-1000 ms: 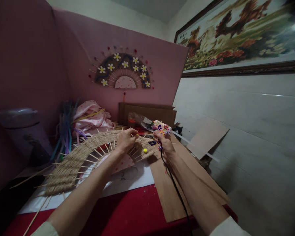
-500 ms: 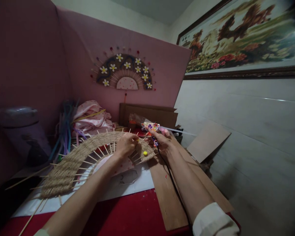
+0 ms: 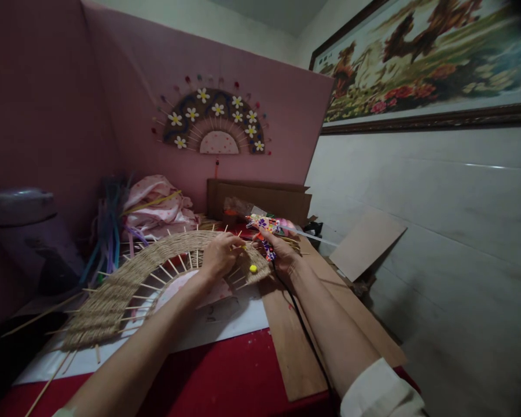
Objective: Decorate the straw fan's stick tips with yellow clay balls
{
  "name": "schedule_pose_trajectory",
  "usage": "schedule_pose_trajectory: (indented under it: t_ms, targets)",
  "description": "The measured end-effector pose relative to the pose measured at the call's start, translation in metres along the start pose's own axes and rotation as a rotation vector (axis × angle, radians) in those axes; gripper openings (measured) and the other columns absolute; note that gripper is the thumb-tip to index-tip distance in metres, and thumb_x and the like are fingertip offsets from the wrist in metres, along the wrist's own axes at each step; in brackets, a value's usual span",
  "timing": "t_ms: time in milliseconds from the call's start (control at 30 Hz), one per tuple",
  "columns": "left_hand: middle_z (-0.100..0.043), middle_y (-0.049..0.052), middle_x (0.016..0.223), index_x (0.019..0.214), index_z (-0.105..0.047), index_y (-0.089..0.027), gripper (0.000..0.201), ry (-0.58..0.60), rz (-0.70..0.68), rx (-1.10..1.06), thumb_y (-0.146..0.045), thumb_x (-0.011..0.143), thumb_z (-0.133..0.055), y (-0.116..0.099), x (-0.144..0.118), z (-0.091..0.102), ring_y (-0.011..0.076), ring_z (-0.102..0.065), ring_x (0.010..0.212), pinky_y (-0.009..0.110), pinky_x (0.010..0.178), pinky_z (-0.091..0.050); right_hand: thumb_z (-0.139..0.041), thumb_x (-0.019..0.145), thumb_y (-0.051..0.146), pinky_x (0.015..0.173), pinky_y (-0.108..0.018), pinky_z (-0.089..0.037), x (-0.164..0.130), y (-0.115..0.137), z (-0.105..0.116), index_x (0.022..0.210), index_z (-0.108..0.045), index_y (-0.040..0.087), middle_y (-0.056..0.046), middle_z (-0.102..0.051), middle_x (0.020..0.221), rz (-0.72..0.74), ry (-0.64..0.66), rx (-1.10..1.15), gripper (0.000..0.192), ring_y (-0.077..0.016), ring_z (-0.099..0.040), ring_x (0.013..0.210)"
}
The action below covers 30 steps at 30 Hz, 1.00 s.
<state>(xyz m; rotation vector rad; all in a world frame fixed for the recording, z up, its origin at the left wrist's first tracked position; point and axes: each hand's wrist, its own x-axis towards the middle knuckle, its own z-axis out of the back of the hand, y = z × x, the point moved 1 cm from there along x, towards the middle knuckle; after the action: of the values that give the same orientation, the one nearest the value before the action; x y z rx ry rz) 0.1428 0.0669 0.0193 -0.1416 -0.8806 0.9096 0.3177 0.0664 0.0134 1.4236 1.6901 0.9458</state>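
Note:
A woven straw fan point(image 3: 125, 284) with thin wooden sticks through it lies arched in front of me. At its right part, my left hand point(image 3: 219, 255) rests low over the weave, fingertips closed at a small yellow piece point(image 3: 244, 247), mostly covered. Another yellow piece point(image 3: 253, 269) sits on the fan's right end. My right hand point(image 3: 282, 252) is wrapped around the grip of a flower-patterned hot glue gun point(image 3: 264, 225), its nozzle pointing left above the fan. From its back sticks a long translucent glue stick point(image 3: 312, 234), and a black cord point(image 3: 301, 321) hangs down.
White paper point(image 3: 243, 318) lies under the fan on a red cloth point(image 3: 217, 376). A wooden board point(image 3: 282, 341) runs along the right. Behind are pink dotted fabric point(image 3: 156, 202), coloured strips point(image 3: 108, 226) and cardboard point(image 3: 260, 197). A finished flowered fan point(image 3: 217, 119) hangs on the pink panel.
The view has shifted slightly, so the scene sits a bit further left. My right hand has tilted the glue gun a little; my left hand stays at the yellow piece.

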Motion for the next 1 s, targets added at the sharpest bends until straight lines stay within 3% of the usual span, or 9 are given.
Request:
schedule_pose_trajectory:
  t_ms: [233, 767, 1000]
  targets:
    - [-0.069, 0.003, 0.090, 0.083, -0.073, -0.024, 0.011, 0.006, 0.019, 0.022, -0.018, 0.077, -0.065, -0.0021, 0.0005, -0.0012, 0.0168, -0.061, 0.084, 0.029, 0.077, -0.046, -0.070, 0.075, 0.041, 0.052, -0.021, -0.046, 0.0035, -0.0016, 0.0030, 0.070, -0.067, 0.013, -0.002, -0.066, 0.057, 0.123, 0.028, -0.096, 0.028, -0.0096, -0.057, 0.049]
    - [-0.068, 0.004, 0.086, 0.083, -0.074, -0.025, 0.014, 0.028, 0.038, 0.070, -0.021, 0.080, -0.062, -0.0040, 0.0031, -0.0045, 0.0174, -0.060, 0.083, 0.029, 0.074, -0.045, -0.072, 0.073, 0.039, 0.048, -0.021, -0.045, 0.0031, -0.0028, 0.0021, 0.073, -0.065, 0.018, 0.001, -0.066, 0.057, 0.226, -0.011, -0.113, 0.023, -0.0102, -0.058, 0.049]
    - [-0.067, 0.004, 0.087, 0.083, -0.075, -0.026, 0.018, 0.056, 0.000, 0.091, -0.021, 0.081, -0.058, -0.0032, 0.0012, -0.0056, 0.0177, -0.059, 0.082, 0.029, 0.071, -0.043, -0.071, 0.074, 0.040, 0.050, -0.021, -0.046, 0.0024, -0.0032, 0.0024, 0.071, -0.066, 0.015, -0.001, -0.068, 0.058, 0.165, -0.014, -0.079, 0.025, -0.0105, -0.059, 0.050]
